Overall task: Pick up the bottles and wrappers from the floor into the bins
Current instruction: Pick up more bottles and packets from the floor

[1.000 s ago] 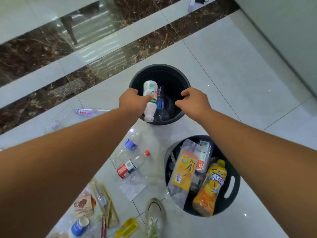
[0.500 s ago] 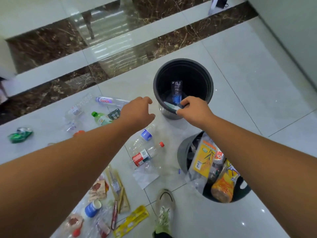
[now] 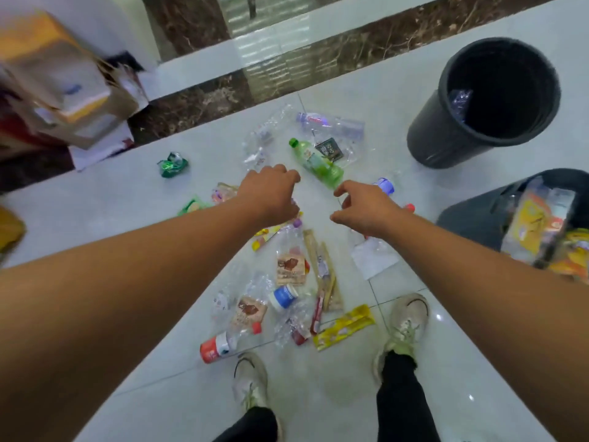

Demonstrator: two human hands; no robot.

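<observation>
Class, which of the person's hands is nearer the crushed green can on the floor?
Left. The left hand hovers a short way from the crushed green can; the right hand lies beyond the left hand, farther from the can.

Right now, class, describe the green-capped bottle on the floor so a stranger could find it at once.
Start at the tall black bin, upper right, and look left across the floor. The green-capped bottle lies on its side just beyond the right hand. It alone is pale green; the clear bottle behind it has a pink label.
</observation>
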